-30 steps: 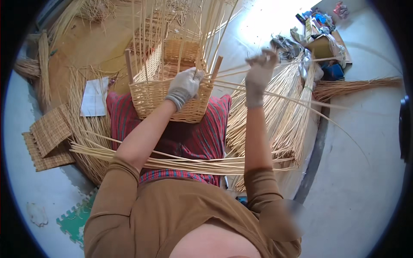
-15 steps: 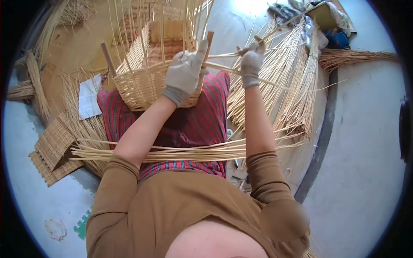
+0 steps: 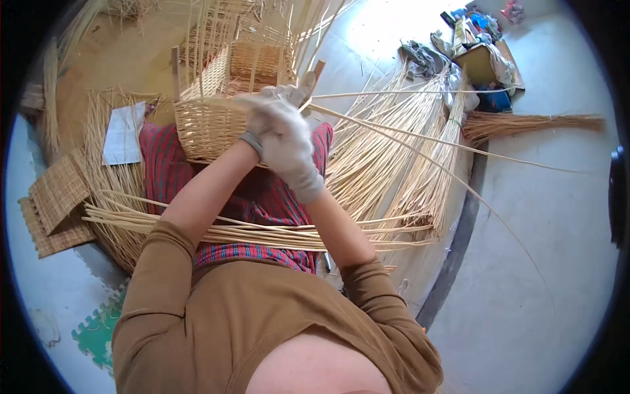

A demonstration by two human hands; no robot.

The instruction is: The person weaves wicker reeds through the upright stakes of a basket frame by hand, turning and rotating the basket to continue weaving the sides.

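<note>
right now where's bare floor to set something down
Widest: the grey floor right of the dark strip, below the brown bundle, though long canes arch over part of it. A smaller patch lies between the woven panels and green foam mat. Crowded: the basket where the gloved hands overlap, and the pale bundles to its right.

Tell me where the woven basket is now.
In the head view, the woven basket sits upper left of centre, on the red patterned cloth, right of the white paper.
</note>
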